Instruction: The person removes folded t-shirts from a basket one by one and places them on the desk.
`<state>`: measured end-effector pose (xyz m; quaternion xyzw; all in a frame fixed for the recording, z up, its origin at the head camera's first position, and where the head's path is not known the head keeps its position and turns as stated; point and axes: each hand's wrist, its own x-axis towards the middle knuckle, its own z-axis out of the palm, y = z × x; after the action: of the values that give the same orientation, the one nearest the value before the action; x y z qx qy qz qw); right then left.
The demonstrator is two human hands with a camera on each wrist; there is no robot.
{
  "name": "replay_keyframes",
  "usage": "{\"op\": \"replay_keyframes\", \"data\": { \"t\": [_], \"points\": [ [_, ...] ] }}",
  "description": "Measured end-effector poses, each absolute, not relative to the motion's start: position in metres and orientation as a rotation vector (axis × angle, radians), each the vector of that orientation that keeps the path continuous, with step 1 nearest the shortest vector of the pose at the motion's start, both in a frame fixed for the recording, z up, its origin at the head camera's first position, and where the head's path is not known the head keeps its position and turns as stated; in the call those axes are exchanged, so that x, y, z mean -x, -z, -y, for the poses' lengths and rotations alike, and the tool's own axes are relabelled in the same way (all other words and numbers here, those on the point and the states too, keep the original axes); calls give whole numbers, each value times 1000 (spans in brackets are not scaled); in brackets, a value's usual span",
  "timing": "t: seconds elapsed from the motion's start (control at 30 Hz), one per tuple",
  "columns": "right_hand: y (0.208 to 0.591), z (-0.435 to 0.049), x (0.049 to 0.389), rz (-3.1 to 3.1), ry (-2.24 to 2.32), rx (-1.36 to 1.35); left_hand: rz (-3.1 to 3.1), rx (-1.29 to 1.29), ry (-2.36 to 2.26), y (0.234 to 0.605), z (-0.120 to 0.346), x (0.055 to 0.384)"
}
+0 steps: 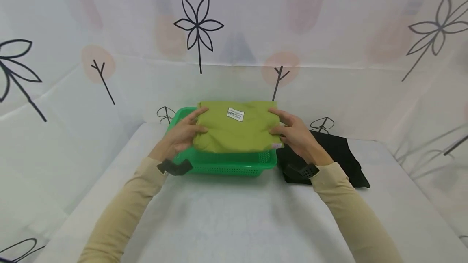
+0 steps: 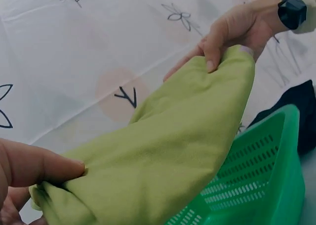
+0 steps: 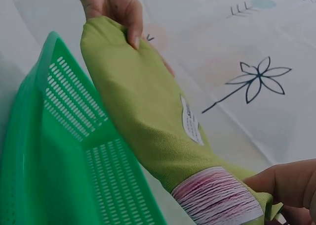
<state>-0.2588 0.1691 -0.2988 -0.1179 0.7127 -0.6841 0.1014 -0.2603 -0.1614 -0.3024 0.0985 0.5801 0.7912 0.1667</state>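
Observation:
A folded lime-green cloth garment (image 1: 237, 131) with a white printed label is held up above a green plastic basket (image 1: 223, 169). My left hand (image 1: 184, 133) pinches its left end, thumb on the near face. At the opposite end my right hand (image 1: 294, 133) grips the cloth beside a small pink-and-white tag (image 3: 217, 195). The right wrist view shows the basket's slotted inner wall (image 3: 74, 101) below the garment. Fingers behind the cloth are partly hidden.
A black folded cloth (image 1: 336, 157) lies on the white table (image 1: 234, 222), right of the basket. Behind stands a white backdrop (image 1: 237, 84) with flower drawings. Dark devices are strapped to both wrists.

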Motion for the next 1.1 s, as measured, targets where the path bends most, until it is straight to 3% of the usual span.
{"op": "replay_keyframes", "data": {
  "t": [1.1],
  "points": [
    [306,-241,195,-2110,2155,396,-1458,-443,-2287,310,92,224]
  ]
}}
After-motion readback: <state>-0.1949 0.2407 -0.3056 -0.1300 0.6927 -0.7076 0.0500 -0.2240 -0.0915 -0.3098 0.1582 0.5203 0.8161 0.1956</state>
